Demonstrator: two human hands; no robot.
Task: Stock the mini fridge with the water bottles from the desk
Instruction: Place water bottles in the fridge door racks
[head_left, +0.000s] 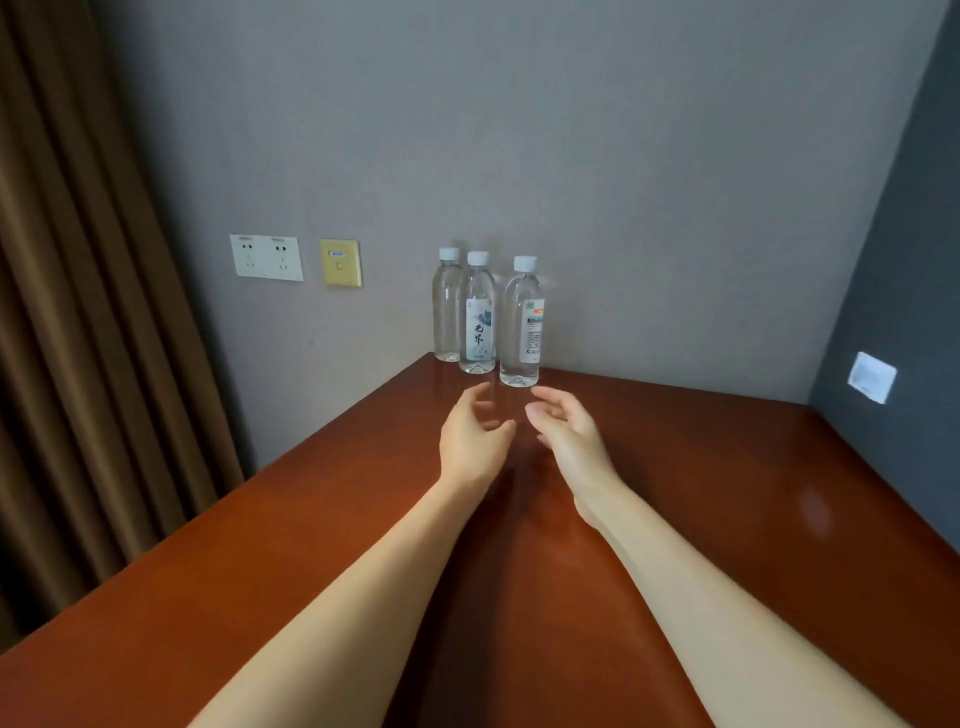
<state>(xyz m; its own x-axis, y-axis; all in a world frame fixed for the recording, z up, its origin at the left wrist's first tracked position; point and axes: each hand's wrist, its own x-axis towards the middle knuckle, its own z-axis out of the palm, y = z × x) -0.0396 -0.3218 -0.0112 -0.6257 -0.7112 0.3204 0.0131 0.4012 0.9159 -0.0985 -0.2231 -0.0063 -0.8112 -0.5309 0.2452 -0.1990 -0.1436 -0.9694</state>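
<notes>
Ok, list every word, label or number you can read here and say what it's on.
"无界", as best it reads: brush characters on the middle bottle label.
Right bottle: green logo, orange patch, fine print, too small to read.
Left bottle: no text shows.
Yellow wall plate: small blue tag, blurred.
Wall sockets: tiny marks, unreadable.
White sticker: nothing legible.
</notes>
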